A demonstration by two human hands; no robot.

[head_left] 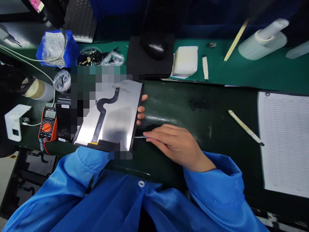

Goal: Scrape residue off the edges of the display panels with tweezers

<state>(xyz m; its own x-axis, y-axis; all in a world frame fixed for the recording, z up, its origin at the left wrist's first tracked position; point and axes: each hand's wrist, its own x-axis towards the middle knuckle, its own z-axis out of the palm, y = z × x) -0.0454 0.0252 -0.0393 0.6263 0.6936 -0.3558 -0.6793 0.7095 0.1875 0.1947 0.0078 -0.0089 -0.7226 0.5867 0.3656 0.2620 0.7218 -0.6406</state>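
Observation:
A tablet-sized display panel (118,116) is held up, its silvery back facing me. A dark ribbon cable (100,120) snakes across that back and ends in a gold-edged connector near the bottom. My left hand (141,112) supports the panel from behind; only fingertips curl past its right edge, and the palm is hidden. Pinched in my right hand (177,143) are thin metal tweezers (140,137), their tip at the panel's lower right edge. Whether the tip touches the edge or passes behind it, I cannot tell. Blurred blocks cover the panel's left part.
An orange multimeter (47,124) stands at left beside dark boxed devices (64,122). Behind are a blue bin (56,48), a black mouse (154,46) and a white wipe stack (185,61). A brush-like stick (245,127) and ruled paper (285,141) lie at right.

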